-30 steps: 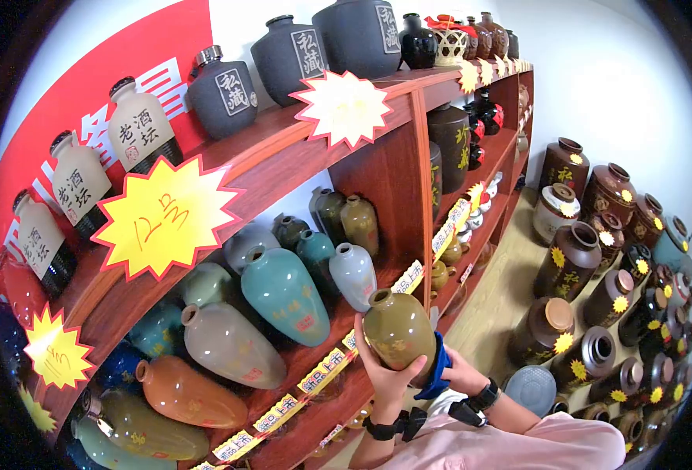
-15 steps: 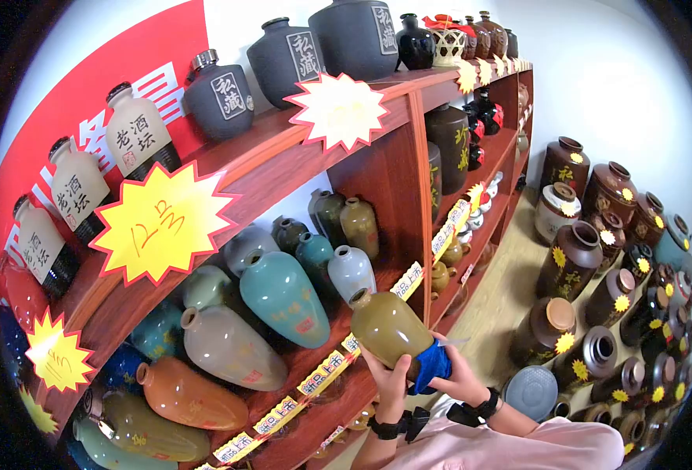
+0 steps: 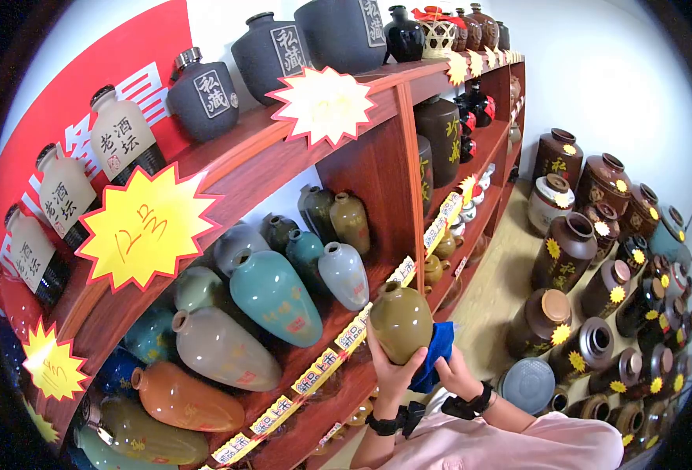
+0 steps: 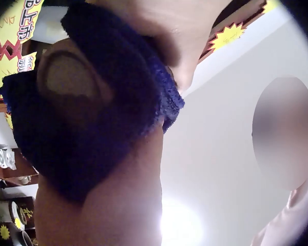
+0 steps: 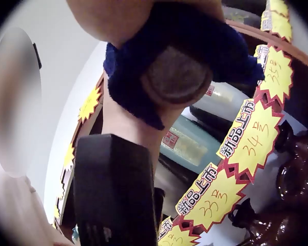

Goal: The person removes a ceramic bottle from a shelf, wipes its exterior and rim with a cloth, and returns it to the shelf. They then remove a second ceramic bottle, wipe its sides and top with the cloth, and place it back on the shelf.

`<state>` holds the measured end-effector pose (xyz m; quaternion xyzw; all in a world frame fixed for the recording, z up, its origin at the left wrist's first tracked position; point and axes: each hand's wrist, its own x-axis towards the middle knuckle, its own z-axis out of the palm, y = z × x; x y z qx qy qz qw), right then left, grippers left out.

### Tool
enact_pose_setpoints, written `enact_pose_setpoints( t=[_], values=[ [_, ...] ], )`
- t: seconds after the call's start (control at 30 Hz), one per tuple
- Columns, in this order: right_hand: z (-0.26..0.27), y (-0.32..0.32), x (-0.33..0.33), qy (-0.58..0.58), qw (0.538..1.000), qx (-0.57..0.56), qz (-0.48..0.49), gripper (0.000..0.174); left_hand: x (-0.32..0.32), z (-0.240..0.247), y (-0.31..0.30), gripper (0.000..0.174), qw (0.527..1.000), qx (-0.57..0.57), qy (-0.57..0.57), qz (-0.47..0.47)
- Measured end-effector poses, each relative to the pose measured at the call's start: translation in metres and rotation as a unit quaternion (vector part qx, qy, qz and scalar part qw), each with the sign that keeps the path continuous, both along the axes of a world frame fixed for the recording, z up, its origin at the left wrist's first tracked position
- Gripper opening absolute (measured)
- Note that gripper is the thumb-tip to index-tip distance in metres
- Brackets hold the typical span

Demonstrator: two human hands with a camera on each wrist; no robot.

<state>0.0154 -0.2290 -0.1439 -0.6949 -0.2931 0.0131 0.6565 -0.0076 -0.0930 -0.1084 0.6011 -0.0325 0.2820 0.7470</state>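
In the head view a glossy olive-brown ceramic jar (image 3: pixel 402 323) is held up in front of the shelf, its narrow mouth at the top. My left hand (image 3: pixel 393 377) grips it low down, thumb across the front and fingers around its left side. A blue cloth (image 3: pixel 434 356) lies against the jar's lower right side, held by my right hand (image 3: pixel 459 380). From below, the right wrist view shows the jar's round base (image 5: pixel 177 74) framed by the dark blue cloth. The same base and cloth fill the upper left of the left wrist view.
Left of the hands, a wooden shelf (image 3: pixel 369 82) holds a teal jar (image 3: pixel 275 298), a grey jar (image 3: pixel 225 348), an orange jar (image 3: pixel 185 395) and others. Yellow price tags (image 3: pixel 315 372) line its edge. Several brown jars (image 3: pixel 565 251) stand on the floor at right, near a grey round lid (image 3: pixel 526 388).
The jar leaned left half a second ago and is now more upright and turned. The cloth has shifted from around its base to its right side. The head view has moved slightly.
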Motion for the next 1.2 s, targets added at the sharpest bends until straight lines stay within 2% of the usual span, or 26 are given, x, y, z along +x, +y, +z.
enact_pose_setpoints(
  t=[0.13,0.23,0.4,0.47,0.5,0.6,0.67,0.73,0.8,0.87,0.93,1.03,1.13,1.2],
  values=[
    [0.004,0.0,-0.005,0.037,0.998,0.047,-0.023,0.03,0.0,0.004,-0.004,0.102,1.0,0.017,-0.008,-0.007],
    [-0.015,0.003,0.003,0.19,0.971,0.123,-0.071,0.032,-0.002,0.004,-0.006,0.102,0.999,0.03,-0.025,-0.003],
    [0.003,0.005,0.004,0.172,0.959,0.204,-0.093,0.04,-0.001,-0.002,-0.008,0.103,0.996,0.071,-0.04,0.019],
    [-0.01,0.003,0.008,0.21,0.942,0.241,-0.101,0.039,-0.004,-0.002,-0.01,0.103,0.998,0.041,-0.035,0.038],
    [-0.013,0.002,0.013,0.328,0.881,0.335,-0.066,0.039,-0.006,-0.003,-0.011,0.103,0.998,0.025,-0.033,0.047],
    [-0.025,0.002,0.017,0.319,0.888,0.318,-0.089,0.04,-0.004,-0.013,-0.004,0.104,0.998,-0.017,-0.041,0.04],
    [-0.024,-0.004,0.01,0.224,0.935,0.241,-0.131,0.041,-0.005,-0.017,0.0,0.105,0.998,-0.008,-0.033,0.047],
    [-0.006,-0.005,0.001,0.177,0.952,0.218,-0.12,0.041,-0.005,-0.016,0.002,0.104,0.998,-0.001,-0.018,0.055],
    [0.02,-0.006,-0.004,0.18,0.949,0.251,-0.063,0.042,-0.007,-0.009,-0.002,0.103,0.998,0.003,0.006,0.062],
    [0.007,0.0,-0.002,0.069,0.985,0.155,-0.022,0.047,-0.006,-0.003,-0.007,0.101,0.998,0.019,-0.006,0.052],
    [0.019,0.0,-0.006,0.052,0.996,0.063,0.019,0.05,-0.004,0.006,-0.007,0.101,0.999,0.045,-0.021,0.022],
    [0.007,-0.003,0.002,0.12,0.988,0.091,0.029,0.055,-0.001,0.004,0.0,0.101,0.996,0.073,-0.036,-0.03],
    [0.023,-0.004,0.012,0.045,0.989,0.14,0.033,0.063,0.0,0.005,0.007,0.1,0.983,0.179,-0.023,-0.039],
    [0.049,-0.006,0.017,0.012,0.986,0.162,0.045,0.071,0.002,-0.001,0.008,0.1,0.98,0.188,-0.019,-0.061]
  ],
)
